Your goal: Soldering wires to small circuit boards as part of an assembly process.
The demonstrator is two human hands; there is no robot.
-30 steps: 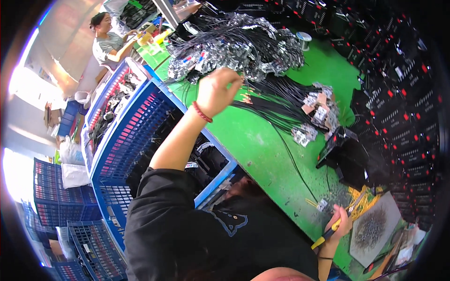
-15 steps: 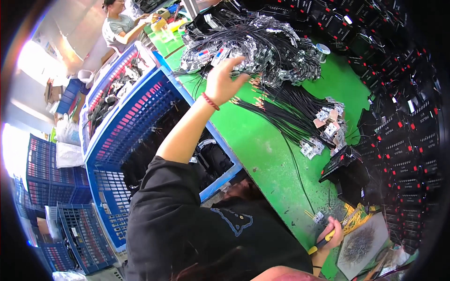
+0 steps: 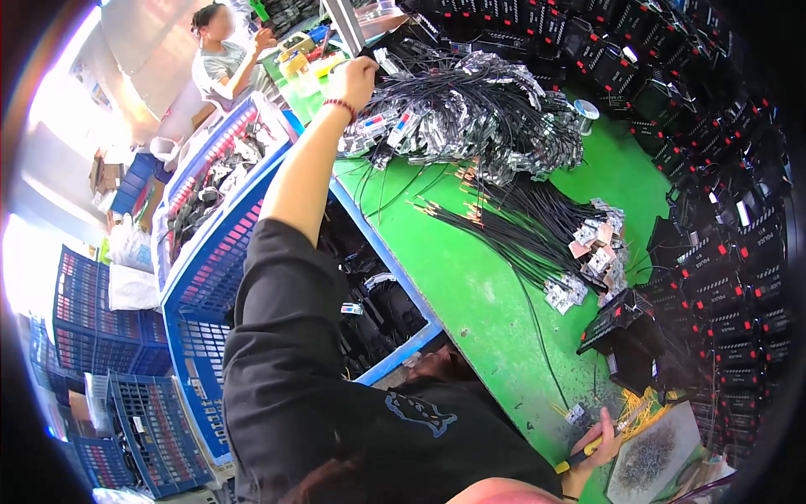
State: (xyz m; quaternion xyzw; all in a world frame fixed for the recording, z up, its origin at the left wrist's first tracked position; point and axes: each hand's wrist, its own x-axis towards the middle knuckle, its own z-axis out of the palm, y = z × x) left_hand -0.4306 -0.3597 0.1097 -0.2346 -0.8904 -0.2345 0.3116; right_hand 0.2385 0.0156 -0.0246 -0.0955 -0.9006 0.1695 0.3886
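My left hand (image 3: 353, 81), with a red bead bracelet, reaches to the far end of the green bench. Its fingers are curled closed at a dark piece; what they hold is hidden. Just beside it lies a large heap of black cables with silvery ends (image 3: 470, 118). My right hand (image 3: 601, 447) grips a tool with a yellow-and-black handle (image 3: 579, 456) near the front edge; its kind is not clear. Close to that hand lie a small silvery part (image 3: 574, 414) on a black cable and a tangle of thin yellow wires (image 3: 640, 412).
A bundle of black cables (image 3: 504, 239) with bare copper ends lies mid-bench (image 3: 470, 294). Stacked black cases (image 3: 714, 277) line the right side. A blue crate (image 3: 390, 344) stands left of the bench. Farther back are a wire spool (image 3: 586, 109) and a seated person (image 3: 220, 67).
My left hand has moved farther away and left, from above the cable heap to its far end, and its spread fingers have closed. The right hand keeps its tool.
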